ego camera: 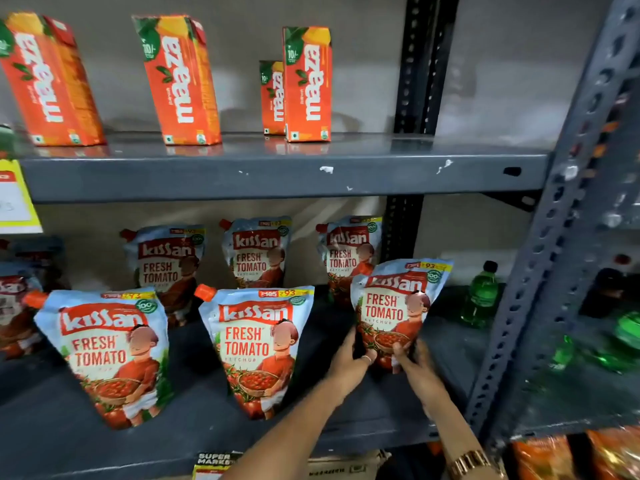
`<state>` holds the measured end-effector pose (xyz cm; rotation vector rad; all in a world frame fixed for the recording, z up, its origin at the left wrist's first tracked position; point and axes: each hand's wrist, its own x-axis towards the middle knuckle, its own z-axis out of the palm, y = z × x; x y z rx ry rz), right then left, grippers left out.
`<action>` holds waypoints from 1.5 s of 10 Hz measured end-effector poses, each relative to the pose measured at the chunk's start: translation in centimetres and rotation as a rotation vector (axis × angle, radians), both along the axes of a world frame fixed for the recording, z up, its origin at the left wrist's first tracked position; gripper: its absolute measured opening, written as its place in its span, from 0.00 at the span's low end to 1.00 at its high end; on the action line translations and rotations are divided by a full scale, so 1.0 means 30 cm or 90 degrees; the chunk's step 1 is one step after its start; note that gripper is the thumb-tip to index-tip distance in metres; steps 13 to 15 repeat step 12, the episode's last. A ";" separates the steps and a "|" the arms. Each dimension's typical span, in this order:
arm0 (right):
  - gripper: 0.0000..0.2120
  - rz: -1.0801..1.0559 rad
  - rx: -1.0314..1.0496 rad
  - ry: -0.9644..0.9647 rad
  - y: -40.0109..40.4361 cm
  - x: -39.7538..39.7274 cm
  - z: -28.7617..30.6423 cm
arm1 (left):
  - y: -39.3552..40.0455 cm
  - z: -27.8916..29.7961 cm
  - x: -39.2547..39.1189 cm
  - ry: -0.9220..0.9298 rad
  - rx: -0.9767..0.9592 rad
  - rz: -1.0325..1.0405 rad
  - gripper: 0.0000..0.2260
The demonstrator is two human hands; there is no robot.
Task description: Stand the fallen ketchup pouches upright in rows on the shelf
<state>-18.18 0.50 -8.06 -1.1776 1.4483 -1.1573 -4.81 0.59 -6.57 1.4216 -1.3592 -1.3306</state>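
Several blue-and-red Kissan ketchup pouches stand on the grey lower shelf (207,410). The front row holds a left pouch (110,355), a middle pouch (256,348) and a right pouch (394,306). Behind them stand three more: back left (166,261), back middle (258,251) and back right (346,247). My left hand (349,358) and my right hand (415,365) both grip the bottom of the right front pouch, which is upright. More pouches (17,306) are blurred at the far left edge.
Orange Maaza juice cartons (183,77) stand on the upper shelf (277,174). A green bottle (481,296) stands right of the held pouch. A slotted metal upright (540,271) bounds the shelf on the right, with blurred goods beyond it.
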 end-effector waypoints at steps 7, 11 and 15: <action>0.38 0.034 0.033 0.013 0.096 0.007 -0.031 | 0.157 -0.048 0.077 -0.117 -0.022 0.062 0.30; 0.32 -0.111 -0.058 0.028 0.150 0.068 -0.033 | 0.195 -0.024 0.110 -0.090 -0.035 0.052 0.29; 0.28 -0.252 -0.143 0.072 0.201 0.112 -0.004 | 0.216 -0.025 0.135 -0.048 -0.085 0.123 0.25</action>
